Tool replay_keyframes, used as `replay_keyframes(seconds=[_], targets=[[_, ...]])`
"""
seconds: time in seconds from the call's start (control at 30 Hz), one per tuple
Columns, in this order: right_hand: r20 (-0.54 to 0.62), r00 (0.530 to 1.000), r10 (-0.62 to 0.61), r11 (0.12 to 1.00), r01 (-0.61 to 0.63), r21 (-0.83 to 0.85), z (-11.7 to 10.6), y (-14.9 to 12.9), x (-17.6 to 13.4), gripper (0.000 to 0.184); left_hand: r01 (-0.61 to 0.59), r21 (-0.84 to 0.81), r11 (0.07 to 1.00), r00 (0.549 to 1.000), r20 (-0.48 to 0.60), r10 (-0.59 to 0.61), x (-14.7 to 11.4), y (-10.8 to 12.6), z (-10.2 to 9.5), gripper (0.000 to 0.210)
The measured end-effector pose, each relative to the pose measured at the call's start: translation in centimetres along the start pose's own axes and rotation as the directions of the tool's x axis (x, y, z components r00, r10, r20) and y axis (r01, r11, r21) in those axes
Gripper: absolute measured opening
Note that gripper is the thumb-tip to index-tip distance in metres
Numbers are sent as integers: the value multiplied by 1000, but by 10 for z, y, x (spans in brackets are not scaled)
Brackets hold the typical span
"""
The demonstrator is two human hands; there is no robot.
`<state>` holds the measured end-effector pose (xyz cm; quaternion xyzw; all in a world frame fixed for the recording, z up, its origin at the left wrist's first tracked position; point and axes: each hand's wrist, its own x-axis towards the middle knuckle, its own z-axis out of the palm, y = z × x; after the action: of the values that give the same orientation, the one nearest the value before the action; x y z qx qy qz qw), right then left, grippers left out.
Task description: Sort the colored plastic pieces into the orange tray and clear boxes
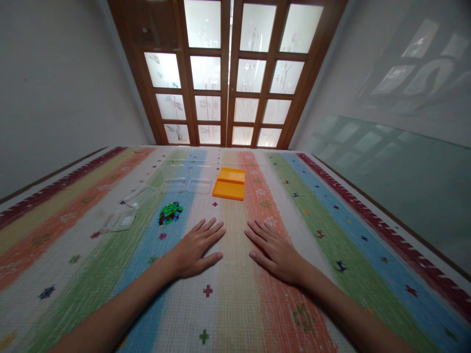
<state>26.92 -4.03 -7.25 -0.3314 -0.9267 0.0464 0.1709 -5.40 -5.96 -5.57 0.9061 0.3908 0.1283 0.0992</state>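
My left hand lies flat, palm down, with fingers spread and nothing in it. Opposite it, my right hand rests flat the same way, also holding nothing. Both touch the striped tablecloth, with a gap between them. Beyond my left fingers sits a small heap of green, blue and brown pieces, too small to make out singly. An orange hinged case lies unfolded farther off, between the lines of my two hands.
Clear plastic boxes stand left of the orange case, and another clear container lies nearer on the left. Wooden doors with frosted panes rise behind the table's far edge. Walls flank both sides, with a glass panel along the right.
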Motion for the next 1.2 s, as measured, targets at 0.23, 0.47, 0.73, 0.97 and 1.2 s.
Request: replay_keyframes(seconds=[0.23,0.47,0.73,0.97,1.2], targets=[[8,1000,2,1000,-2,-4,-1,-1,0,61,10,17,1000,999,32,-10,1,2,-2,71],[-3,1000,14,1000,-14,4,1,-1,0,63,11,20,1000,1000,27,-11,1,1,-2,72],[22,1000,16,1000,-16,0,-2,-3,1,61,-6,73,997,997,73,0,0,2,-2,73],[52,998,21,1000,-20,-8,-5,-4,2,62,-33,86,996,994,105,24,-2,0,-3,81],[40,999,5,1000,-4,-17,-6,-5,1,61,-7,66,998,995,96,1,0,1,-3,75]])
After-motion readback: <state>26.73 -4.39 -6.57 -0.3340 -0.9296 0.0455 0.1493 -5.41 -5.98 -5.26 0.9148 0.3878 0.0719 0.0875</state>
